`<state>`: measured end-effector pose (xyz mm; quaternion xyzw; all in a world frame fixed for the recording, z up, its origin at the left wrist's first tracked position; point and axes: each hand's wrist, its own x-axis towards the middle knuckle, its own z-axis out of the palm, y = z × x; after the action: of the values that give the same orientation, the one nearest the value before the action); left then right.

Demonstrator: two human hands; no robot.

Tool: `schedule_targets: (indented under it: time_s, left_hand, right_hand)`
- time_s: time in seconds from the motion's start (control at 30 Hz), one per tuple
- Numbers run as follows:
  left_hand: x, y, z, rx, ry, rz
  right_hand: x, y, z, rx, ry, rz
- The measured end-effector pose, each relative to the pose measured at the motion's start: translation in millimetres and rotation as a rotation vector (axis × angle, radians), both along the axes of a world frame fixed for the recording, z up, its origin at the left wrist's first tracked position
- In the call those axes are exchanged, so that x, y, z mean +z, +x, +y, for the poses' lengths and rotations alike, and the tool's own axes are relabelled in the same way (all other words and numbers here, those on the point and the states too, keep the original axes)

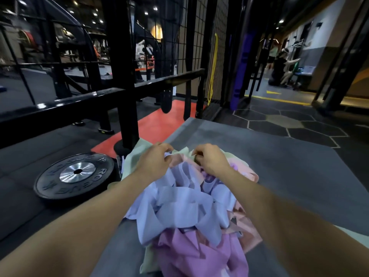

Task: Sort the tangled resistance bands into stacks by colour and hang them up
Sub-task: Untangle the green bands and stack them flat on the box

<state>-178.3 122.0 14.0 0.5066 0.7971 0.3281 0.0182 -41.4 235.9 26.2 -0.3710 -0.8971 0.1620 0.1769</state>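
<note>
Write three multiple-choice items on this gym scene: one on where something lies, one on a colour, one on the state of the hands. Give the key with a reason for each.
1. Where does the black weight plate lie relative to the pile of bands?
A. On top of the pile
B. On the floor to the pile's left
C. Hung on the wire mesh panel

2. What colour is the long band hanging on the wire mesh panel?
A. Yellow
B. White
C. Brown

3. What are the hands doing?
A. Both lie flat on the grey mat
B. Both lift the plate
C. Both pinch fabric at the pile's far end

Key:
1 B, the plate rests flat on the dark floor left of the pile.
2 A, a thin yellow strand hangs down the mesh.
3 C, the left hand and right hand have fingers curled on bands.
</note>
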Motion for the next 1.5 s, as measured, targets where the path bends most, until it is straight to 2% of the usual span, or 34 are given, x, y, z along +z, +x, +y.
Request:
schedule_targets:
  time_s: [0.23, 0.47, 0.6, 0.8, 1.0, 1.13, 1.2, 1.33, 1.5]
  left_hand:
    - [27.6, 44.8, -43.6, -0.069, 0.068, -0.045]
    - [62.5, 102.3, -87.5, -0.179, 0.134, -0.092]
    - [82.0, 127.9, -103.4, -0.284, 0.148, -0.078]
    - [102.6, 168.7, -109.9, -0.569, 0.010, -0.134]
    - [92.6, 204.9, -104.8, -0.632, 0.021, -0.282]
    - [85.8, 218.3, -101.1, -0.708, -0.073, -0.436]
    - [82.6, 221.6, -98.2, -0.660, -0.070, -0.374]
    - [84.6, 220.6, -95.1, -0.470, 0.055, -0.092]
    - [89.6, 215.2, -103.3, -0.411, 0.092, 0.028]
  right_hand:
    - [41.6, 54.2, -52.8, 0.010, -0.007, 0.210]
    - [76.6, 110.2, -111.7, -0.002, 0.001, 0.269]
    - [94.9, 141.9, -134.4, 0.004, 0.070, 0.238]
    - [118.4, 197.5, -156.7, 0.033, 0.110, 0.144]
    - [113.5, 239.6, -162.0, -0.006, 0.118, 0.136]
    - [109.3, 253.2, -162.8, -0.024, 0.115, 0.132]
    - [106.7, 260.4, -159.8, -0.059, 0.104, 0.128]
    - [98.5, 274.9, -153.9, -0.235, 0.192, 0.121]
    - [90.2, 264.3, -158.5, -0.325, 0.348, 0.005]
